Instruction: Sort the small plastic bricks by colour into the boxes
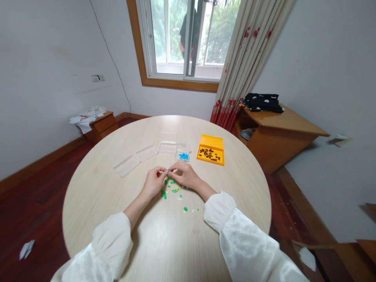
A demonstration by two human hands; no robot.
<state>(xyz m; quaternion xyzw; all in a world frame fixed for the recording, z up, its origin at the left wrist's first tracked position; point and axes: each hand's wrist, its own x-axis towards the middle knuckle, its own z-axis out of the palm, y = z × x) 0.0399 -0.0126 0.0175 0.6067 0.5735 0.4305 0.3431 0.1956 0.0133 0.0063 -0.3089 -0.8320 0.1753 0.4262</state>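
Note:
My left hand [153, 183] and my right hand [185, 177] meet above the middle of the table, thumbs and fingertips pinched together. Between them is a tiny building brick [169, 172], bluish-green as far as it shows; the fingers cover most of it. Loose green building bricks [165, 194] lie scattered beneath and in front of the hands, mixed with a few yellow, white and blue ones. Just beyond my right hand, a small clear box [176, 158] holds bright blue bricks [184, 156].
An open orange case [212, 140] with dark brown pieces [209, 153] stands at the right. Clear plastic trays [126, 166] lie along the left and back of the round table [176, 243]. Behind are a window and curtain [249, 47]; a wooden desk [288, 133] stands right.

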